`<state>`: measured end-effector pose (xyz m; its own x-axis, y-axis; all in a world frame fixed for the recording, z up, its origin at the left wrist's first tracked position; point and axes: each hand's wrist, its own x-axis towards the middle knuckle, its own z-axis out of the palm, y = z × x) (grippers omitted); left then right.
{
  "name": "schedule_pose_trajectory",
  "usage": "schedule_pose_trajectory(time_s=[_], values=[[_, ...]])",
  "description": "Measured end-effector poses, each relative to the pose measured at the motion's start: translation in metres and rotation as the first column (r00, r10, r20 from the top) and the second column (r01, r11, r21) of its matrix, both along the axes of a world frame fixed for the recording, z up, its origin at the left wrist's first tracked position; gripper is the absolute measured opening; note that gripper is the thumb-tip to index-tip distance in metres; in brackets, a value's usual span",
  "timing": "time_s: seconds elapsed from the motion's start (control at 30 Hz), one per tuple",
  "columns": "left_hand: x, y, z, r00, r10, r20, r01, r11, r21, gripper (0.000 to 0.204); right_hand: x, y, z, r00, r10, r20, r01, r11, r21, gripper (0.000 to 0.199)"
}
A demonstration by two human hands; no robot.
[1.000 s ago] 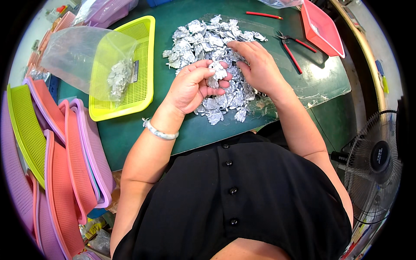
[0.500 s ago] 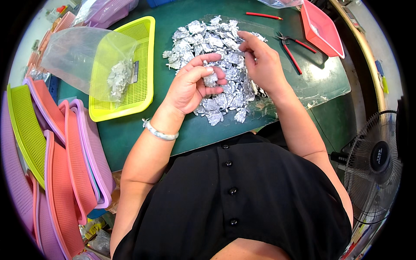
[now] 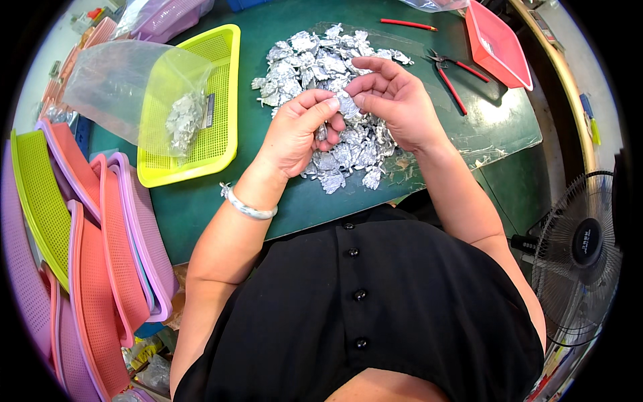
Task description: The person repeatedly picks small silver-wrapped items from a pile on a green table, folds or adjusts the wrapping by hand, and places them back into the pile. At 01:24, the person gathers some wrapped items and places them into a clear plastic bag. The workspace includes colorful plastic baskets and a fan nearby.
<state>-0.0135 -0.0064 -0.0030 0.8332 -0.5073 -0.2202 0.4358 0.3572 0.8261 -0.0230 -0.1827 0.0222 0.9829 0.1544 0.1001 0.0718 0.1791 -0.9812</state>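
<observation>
A heap of small, flat silvery metal pieces [image 3: 301,63] lies on the green table. Above its near part, my left hand [image 3: 299,127] pinches one silvery metal piece [image 3: 347,106] between thumb and forefinger, its other fingers curled below. From the other side, my right hand [image 3: 396,100] holds the same piece's edge with thumb and forefinger. Whether more pieces sit in the left palm is hidden. Left of the heap stands a yellow-green perforated basket [image 3: 231,100]. A clear plastic bag [image 3: 107,87] lies over it, with similar pieces [image 3: 184,124] at its bottom.
Red-handled cutting pliers [image 3: 452,80] and a red pen-like stick [image 3: 408,25] lie right of the heap. A pink tray [image 3: 499,50] stands at the far right. Perforated baskets in several colours [image 3: 100,268] are stacked at the left. A fan [image 3: 584,244] stands near the right edge.
My right hand has moved left and down to meet my left hand. The left fingers have closed from a loose curl, raising a silvery piece that both hands now hold.
</observation>
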Motion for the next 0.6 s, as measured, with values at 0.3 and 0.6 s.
schedule_pose_trajectory(time_s=[0.3,0.6], values=[[0.001,0.002,0.000,0.997,0.059,-0.043,-0.061,0.997,-0.045,0.014,-0.005,-0.007,-0.003,0.972,0.088,-0.218,-0.100,0.994,-0.044,0.040],[0.002,0.002,-0.002,1.000,0.007,-0.008,-0.007,0.998,-0.069,0.020,-0.003,-0.009,-0.006,0.998,0.055,-0.037,-0.055,0.998,-0.001,0.042]])
